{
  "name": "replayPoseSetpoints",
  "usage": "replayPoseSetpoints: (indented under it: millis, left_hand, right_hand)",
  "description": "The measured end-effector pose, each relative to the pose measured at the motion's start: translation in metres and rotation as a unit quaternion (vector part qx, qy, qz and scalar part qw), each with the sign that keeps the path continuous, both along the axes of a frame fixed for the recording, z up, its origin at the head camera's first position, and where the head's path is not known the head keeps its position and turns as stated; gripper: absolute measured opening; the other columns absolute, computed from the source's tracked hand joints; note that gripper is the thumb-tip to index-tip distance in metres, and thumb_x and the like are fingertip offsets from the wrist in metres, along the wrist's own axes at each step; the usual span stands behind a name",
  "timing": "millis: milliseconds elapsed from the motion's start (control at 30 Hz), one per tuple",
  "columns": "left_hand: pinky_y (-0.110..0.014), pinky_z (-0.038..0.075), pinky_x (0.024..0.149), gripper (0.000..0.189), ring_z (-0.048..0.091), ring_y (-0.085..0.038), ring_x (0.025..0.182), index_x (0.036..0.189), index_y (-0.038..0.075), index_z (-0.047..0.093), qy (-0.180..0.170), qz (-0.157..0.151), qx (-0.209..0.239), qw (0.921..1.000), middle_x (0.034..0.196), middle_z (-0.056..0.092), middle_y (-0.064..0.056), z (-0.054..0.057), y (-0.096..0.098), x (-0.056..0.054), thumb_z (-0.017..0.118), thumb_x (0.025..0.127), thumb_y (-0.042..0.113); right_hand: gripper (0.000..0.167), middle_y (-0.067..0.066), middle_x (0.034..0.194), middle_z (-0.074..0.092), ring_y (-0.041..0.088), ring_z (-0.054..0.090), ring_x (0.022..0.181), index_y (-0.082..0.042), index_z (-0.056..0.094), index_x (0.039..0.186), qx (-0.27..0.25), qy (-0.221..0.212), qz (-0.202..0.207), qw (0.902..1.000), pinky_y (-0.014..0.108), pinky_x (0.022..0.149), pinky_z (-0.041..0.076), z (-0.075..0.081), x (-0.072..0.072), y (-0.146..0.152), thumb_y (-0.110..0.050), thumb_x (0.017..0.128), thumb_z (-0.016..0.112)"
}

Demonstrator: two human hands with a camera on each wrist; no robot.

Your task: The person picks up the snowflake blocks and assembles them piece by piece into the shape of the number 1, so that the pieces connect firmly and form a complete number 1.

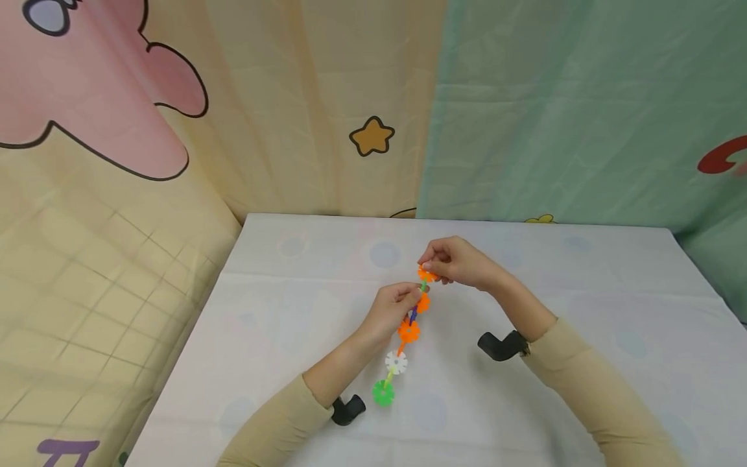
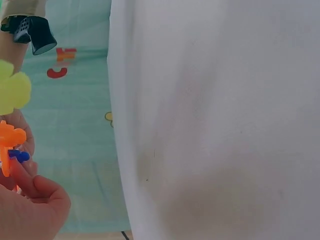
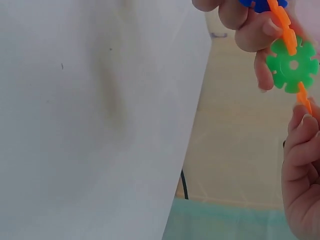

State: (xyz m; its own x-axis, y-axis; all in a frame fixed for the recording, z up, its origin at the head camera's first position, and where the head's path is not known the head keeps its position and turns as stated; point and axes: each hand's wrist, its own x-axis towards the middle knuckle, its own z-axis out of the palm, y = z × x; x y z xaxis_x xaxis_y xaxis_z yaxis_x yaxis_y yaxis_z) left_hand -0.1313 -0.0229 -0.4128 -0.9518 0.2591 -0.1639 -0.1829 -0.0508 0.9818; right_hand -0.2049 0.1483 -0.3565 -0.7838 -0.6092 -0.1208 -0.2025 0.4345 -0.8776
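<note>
A chain of notched plastic discs, slotted edge into face, hangs between the two hands over the table. My right hand [image 1: 458, 263] pinches the orange disc [image 1: 428, 275] at the upper end. Lower down, my left hand [image 1: 390, 312] grips the chain, its fingers hiding part of it. Between the hands a green disc [image 3: 281, 71] shows face-on in the right wrist view, with a blue disc [image 3: 261, 6] by the left fingers. Below the left hand follow another orange disc [image 1: 410, 331], a white disc [image 1: 396, 362], an edge-on yellow disc [image 1: 390, 377] and a green end disc.
A white cloth covers the table [image 1: 280, 337]. Black wrist-worn devices, one on the left wrist [image 1: 348, 410] and one on the right [image 1: 502, 346], jut out near the sleeves. Printed curtains [image 1: 327, 78] hang behind and beside the table.
</note>
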Motion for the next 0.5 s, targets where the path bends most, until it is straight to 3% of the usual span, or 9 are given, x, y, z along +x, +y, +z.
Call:
replayPoseSetpoints:
  millis: [300,500]
  left_hand:
    - [-0.019,0.036,0.057,0.029,0.042,-0.01,0.062,0.108,-0.013,0.059,0.001,0.005,-0.006,1.0,0.072,0.052,0.001,0.0,-0.005,0.003,0.051,0.097,0.012]
    - [-0.02,0.035,0.058,0.029,0.041,-0.013,0.064,0.106,-0.009,0.06,0.015,-0.001,-0.011,0.9998,0.071,0.048,0.001,0.003,-0.008,-0.003,0.051,0.097,0.017]
  right_hand:
    - [0.009,0.012,0.07,0.058,0.019,0.05,0.059,0.004,0.062,0.094,-0.009,0.009,-0.01,0.9999,0.027,0.055,0.048,-0.006,0.008,-0.006,-0.002,0.091,0.056]
    - [0.021,0.013,0.077,0.062,0.021,0.051,0.059,0.007,0.062,0.107,-0.062,-0.022,-0.072,0.9953,0.027,0.057,0.047,-0.014,0.009,-0.004,-0.009,0.094,0.055]
